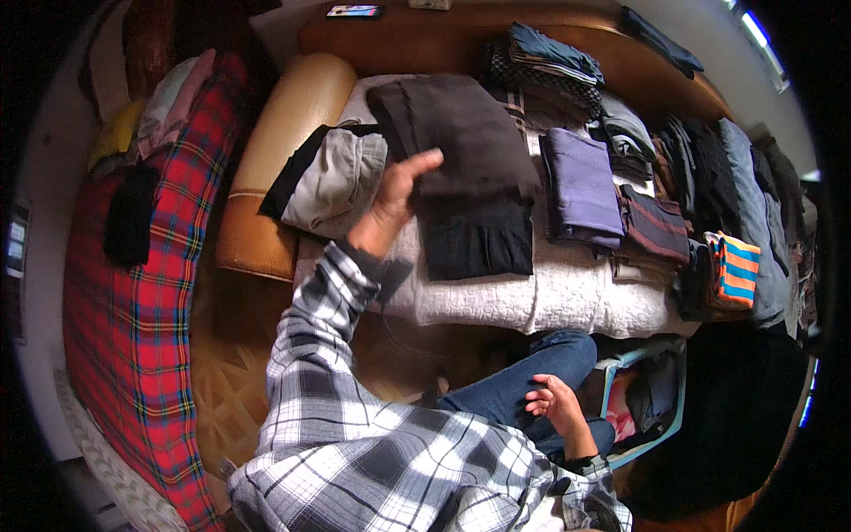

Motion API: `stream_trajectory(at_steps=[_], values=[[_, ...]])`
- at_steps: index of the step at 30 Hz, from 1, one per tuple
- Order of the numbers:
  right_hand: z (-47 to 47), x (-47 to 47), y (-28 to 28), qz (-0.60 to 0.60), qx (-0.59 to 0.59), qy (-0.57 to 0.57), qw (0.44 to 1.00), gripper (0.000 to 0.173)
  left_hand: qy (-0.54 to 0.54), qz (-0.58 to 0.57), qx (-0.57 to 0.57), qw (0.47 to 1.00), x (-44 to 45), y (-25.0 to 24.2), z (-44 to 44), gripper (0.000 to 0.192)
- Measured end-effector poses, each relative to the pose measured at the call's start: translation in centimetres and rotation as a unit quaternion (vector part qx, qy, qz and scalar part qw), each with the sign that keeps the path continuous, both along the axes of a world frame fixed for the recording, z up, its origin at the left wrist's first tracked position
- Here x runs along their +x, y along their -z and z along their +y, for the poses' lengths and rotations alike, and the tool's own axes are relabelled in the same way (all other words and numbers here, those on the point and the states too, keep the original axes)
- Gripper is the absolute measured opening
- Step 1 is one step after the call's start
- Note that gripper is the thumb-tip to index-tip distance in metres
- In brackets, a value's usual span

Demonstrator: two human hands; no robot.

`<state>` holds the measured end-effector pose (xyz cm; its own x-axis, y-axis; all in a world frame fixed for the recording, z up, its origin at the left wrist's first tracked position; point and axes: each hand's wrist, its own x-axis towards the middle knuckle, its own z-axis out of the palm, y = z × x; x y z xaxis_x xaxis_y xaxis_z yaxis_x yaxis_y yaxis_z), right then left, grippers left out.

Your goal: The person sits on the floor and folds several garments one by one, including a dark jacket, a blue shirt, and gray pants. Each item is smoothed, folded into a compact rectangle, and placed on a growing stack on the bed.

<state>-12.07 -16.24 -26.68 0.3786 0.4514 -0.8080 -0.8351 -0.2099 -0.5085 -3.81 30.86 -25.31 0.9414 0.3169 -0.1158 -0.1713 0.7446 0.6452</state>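
My left hand [392, 196] is at a folded dark brown garment [459, 133] on the bed, thumb on top of the cloth and the other fingers hidden, seemingly under it. Part of the brown cloth looks blurred. Below it lies a folded black garment [479, 243]. Left of that hand is a light grey folded garment [339, 176] on black cloth. Over my jeans [525, 379] hangs my right hand [555, 405], holding nothing, its fingers loosely curled and apart. A folded purple garment [585, 186] lies to the right of the brown one.
Several folded clothes, among them an orange and blue striped one [734, 269], line the right of the white quilt [479, 306]. A light blue-rimmed container [678, 399] with cloth stands by my knees. Left are a tan bolster [292, 120] and red plaid cloth [159, 319].
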Motion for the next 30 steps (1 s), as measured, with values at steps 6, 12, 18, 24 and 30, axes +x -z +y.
stream_trajectory(at_steps=[6, 12, 18, 24, 30], values=[[0.9, -0.2, -0.3, -0.003, -0.011, -0.007, 1.0, 0.05, -0.171, -0.077, 0.012, 0.982, 9.7, 1.5, 12.6, 0.05], [2.1, 0.2, -0.7, 0.037, -0.037, -0.004, 0.999, 0.047, -0.337, 0.047, -0.067, 0.938, 16.7, 8.7, 17.5, 0.054], [2.9, 0.3, -1.0, 0.054, -0.06, -0.009, 0.997, 0.045, -0.175, 0.262, -0.054, 0.947, 14.2, 19.4, 16.9, 0.075], [3.2, 1.0, -1.1, 0.065, -0.039, -0.024, 0.997, 0.042, -0.187, 0.256, -0.019, 0.948, 13.6, 20.8, 17.5, 0.059], [2.5, 0.4, -1.2, 0.049, -0.005, -0.016, 0.999, 0.041, -0.118, 0.208, 0.064, 0.969, 11.3, 18.0, 14.3, 0.037]])
